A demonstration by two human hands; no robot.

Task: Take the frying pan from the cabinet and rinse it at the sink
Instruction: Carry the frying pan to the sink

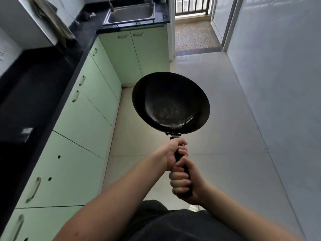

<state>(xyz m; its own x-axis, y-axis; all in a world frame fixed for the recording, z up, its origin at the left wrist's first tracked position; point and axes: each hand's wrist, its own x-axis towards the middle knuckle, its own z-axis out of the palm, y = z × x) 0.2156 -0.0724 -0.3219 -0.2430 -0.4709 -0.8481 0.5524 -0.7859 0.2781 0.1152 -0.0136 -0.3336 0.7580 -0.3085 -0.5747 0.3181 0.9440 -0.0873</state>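
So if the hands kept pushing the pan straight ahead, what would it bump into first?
Probably nothing soon. Both hands, left and right, hold the pan over bare floor. Further ahead stand the green cabinet doors under the sink, though depth is hard to judge.

Both your arms reach forward from the bottom of the view, bare to the forearm, and meet in front of your body. Your left hand (174, 154) sits higher on the handle (178, 156) — fingers wrapped round it, knuckles to the left. Your right hand (184, 183) grips just below, touching the left, its four fingers curled tight across the front — thumb running up along the handle toward the left hand.
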